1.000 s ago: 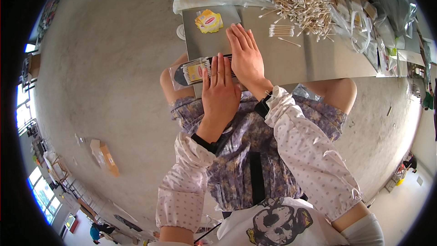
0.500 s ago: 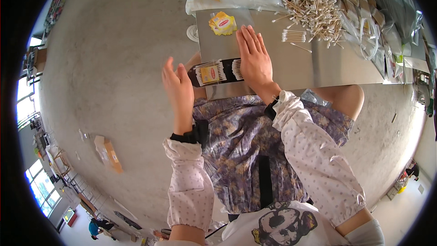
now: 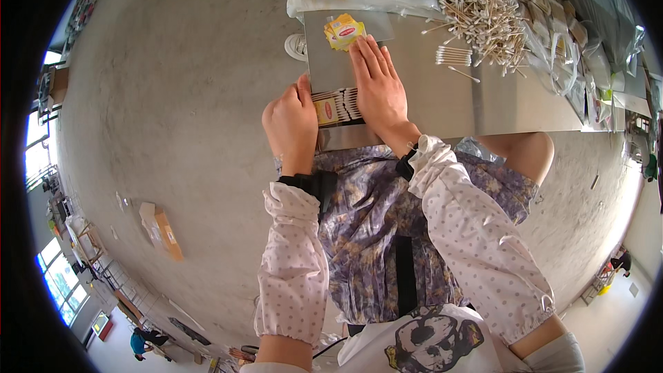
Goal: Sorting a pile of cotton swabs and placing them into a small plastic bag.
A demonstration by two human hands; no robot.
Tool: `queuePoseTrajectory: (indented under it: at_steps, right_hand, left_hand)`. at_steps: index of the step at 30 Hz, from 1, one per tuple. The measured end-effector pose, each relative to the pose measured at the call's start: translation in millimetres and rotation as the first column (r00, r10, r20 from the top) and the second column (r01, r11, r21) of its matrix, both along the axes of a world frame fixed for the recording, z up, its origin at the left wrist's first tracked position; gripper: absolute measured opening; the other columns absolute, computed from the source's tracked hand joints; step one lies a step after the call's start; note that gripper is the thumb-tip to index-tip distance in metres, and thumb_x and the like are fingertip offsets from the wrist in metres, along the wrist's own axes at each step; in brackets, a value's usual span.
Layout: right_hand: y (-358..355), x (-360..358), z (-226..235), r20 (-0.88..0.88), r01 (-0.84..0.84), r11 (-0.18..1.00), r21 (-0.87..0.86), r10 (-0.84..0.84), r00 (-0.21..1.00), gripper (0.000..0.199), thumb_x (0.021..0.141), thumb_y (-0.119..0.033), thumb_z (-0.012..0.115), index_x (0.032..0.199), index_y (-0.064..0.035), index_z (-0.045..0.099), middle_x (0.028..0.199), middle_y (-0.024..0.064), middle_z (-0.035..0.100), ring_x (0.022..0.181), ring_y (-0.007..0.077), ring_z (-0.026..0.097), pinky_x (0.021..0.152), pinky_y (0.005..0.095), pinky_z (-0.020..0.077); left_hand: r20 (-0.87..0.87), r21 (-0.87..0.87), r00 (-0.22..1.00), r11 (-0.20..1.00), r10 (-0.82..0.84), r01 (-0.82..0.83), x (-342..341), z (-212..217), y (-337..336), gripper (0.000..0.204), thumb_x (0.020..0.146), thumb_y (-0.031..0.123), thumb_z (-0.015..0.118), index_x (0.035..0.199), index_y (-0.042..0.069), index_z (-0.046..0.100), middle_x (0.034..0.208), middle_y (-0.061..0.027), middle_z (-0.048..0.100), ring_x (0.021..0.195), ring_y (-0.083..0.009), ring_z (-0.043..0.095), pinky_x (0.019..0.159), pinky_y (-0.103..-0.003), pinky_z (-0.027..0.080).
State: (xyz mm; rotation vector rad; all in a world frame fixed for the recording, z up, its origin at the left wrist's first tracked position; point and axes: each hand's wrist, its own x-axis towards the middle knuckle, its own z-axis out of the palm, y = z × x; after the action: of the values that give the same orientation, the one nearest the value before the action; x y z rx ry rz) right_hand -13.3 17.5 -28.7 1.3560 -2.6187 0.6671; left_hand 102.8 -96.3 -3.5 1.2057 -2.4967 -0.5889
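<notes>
1 head-worn fisheye view looks steeply down, close over the lap and the metal table's [image 3: 442,107] near edge.

Steel table [image 3: 442,107] bears swabs [image 3: 476,7], packets [image 3: 343,30].

A flat packet [image 3: 336,107] with a yellow label and white striped sides is laid at the near edge of the metal table, at eleven o'clock from frame centre. Its right part is covered; its left end is touched.

The right hand [image 3: 378,90] covers most of the packet row [image 3: 335,107]; its count cannot be told.
</notes>
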Motion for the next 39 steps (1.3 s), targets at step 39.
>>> queuePoseTrajectory:
  at_steps: [39]
  right_hand:
    - [-11, 78, 34, 0.882, 0.655, 0.592, -0.47, 0.35, 0.316, 0.048, 0.108, -0.027, 0.047, 0.147, 0.0004, 0.042, 0.152, 0.0155, 0.044, 0.141, 0.0231, 0.042, 0.116, 0.0353, 0.0325]
  left_hand:
    - [0.021, 0.347, 0.99, 0.927, 0.142, -0.141, 13, -16, -15, 0.051, 0.108, 0.037, 0.041, 0.091, -0.004, 0.067, 0.085, -0.0264, 0.068, 0.083, -0.0471, 0.064, 0.071, -0.049, 0.049]
